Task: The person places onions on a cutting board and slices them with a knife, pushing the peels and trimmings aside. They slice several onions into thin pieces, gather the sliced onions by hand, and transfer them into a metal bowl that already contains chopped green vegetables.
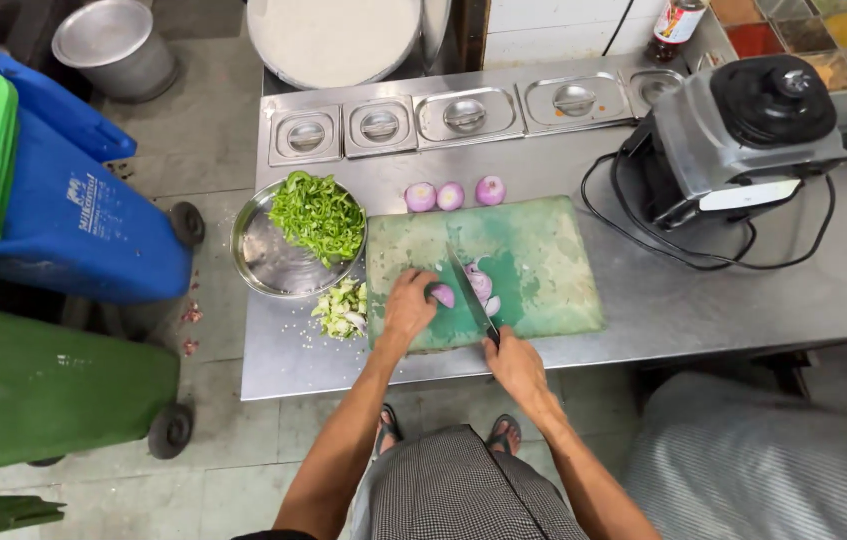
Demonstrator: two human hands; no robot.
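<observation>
**Steel kitchen counter, onion slicing on green board**

Steel counter (664,300), bins to the left. Steel plate (274,262) of chopped green chillies (321,215), scrap pile (344,308) below. Green cutting board (534,262) mid-counter. Left hand (409,305) curled, pinning peeled purple onion half (443,295) just right of fingertips. Knife (471,293) immediately right, blade running away from body, gripped by closed right hand (516,362). Cut pale-purple slices (484,288) beside blade. Three whole peeled onions (452,195) beyond board. Blender (744,135) far right.
</observation>
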